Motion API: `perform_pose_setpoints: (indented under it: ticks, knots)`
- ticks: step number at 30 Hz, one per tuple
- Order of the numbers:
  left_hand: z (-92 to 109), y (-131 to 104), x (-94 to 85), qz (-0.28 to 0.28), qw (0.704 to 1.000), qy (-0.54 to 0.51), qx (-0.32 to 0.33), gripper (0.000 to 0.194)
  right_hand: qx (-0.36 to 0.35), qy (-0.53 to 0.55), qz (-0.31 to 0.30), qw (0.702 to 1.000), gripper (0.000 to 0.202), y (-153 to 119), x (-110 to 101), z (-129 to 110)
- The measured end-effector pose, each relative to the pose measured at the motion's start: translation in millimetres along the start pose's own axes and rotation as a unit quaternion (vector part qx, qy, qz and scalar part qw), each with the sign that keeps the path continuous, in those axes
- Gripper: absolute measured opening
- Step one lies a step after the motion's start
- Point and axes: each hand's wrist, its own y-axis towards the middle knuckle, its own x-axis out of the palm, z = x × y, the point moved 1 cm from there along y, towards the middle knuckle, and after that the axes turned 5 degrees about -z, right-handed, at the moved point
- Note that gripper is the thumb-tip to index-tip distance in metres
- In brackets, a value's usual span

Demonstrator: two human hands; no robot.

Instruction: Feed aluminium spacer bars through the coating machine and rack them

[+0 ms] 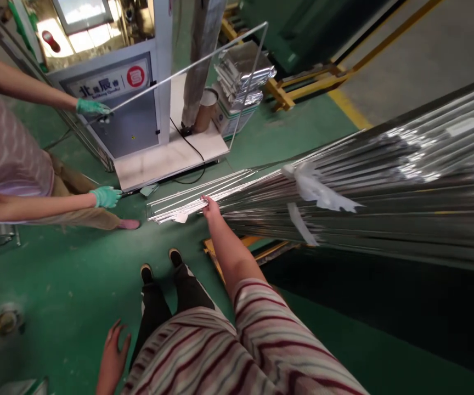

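My right hand [211,207] reaches forward, its fingers closed around the near side of several thin, shiny metal frames [167,215]. These frames lie low over the green floor, and their long bars run back towards a large stack of metal bars [368,175] on the right. A small whitish scrap [181,217] hangs at the frames beside my fingers. My left hand [114,354] hangs low at my side, fingers apart and holding nothing. White plastic wrap [323,189] is tied round the stack.
A co-worker in green gloves [92,107] holds up a large thin metal frame [187,68] at the left. Behind it stands a machine cabinet [125,120] on a pale base [158,162]. Foil-wrapped packs [243,71] sit on a box. Yellow rails [315,82] cross the back.
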Motion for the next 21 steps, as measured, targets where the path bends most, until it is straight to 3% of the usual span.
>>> perform_pose_setpoints:
  ticks: [5, 11, 16, 21]
  knots:
    - [13.2, -5.8, 12.2, 0.008, 0.999, -0.011, -0.035, 0.04, -0.003, 0.036, -0.046, 0.998, 0.028, 15.3, 7.6, -1.3]
    - [23.0, -3.3, 18.6, 0.005, 0.999, -0.019, -0.045, 0.044, -0.014, 0.053, -0.098, 0.994, 0.03, 3.0, 29.3, -2.6]
    - [38.2, 10.3, 10.9, 0.022, 0.999, -0.014, -0.026, 0.043, -0.001, 0.056, -0.123, 0.991, 0.029, -34.3, 38.8, 6.5]
    - [84.2, 53.3, -12.2, 0.072, 0.996, 0.034, 0.031, 0.06, 0.066, 0.044, -0.15, 0.985, 0.028, -97.8, 39.7, 36.6]
